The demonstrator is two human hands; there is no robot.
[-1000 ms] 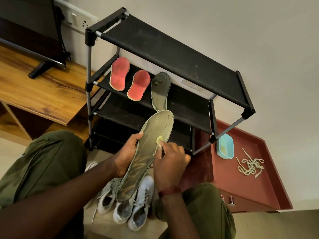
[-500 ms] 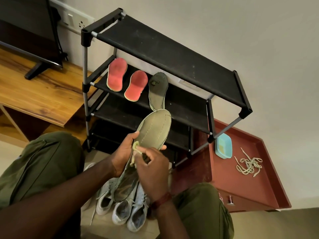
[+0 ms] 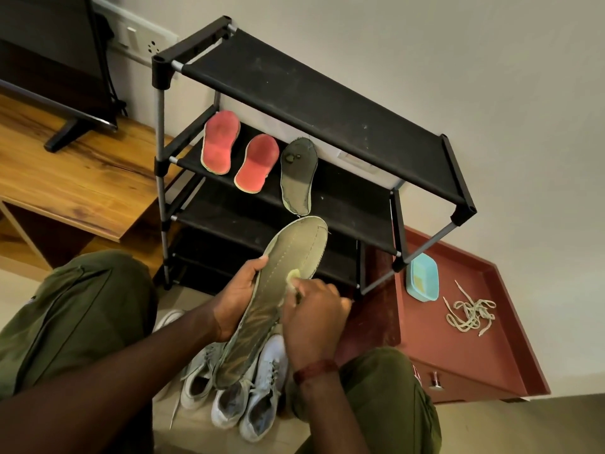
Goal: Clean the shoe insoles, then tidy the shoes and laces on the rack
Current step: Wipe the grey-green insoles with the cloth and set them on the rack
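Insole-cleaning step: left hand (image 3: 239,303) grips green insole (image 3: 265,317) by its edge above the shoes (image 3: 258,398), before the rack (image 3: 327,103); right hand (image 3: 314,319) pinches small yellow pad (image 3: 292,276) against it. Next, likely: scrub toward heel.

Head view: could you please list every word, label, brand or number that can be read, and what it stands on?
No text can be read.
On the white panel behind the rack: a pale patch, perhaps a label, too blurred to read.
On the insole in the left hand: stitching only.
On the shoes: no brand shows.
On the switch plate: no lettering shows.
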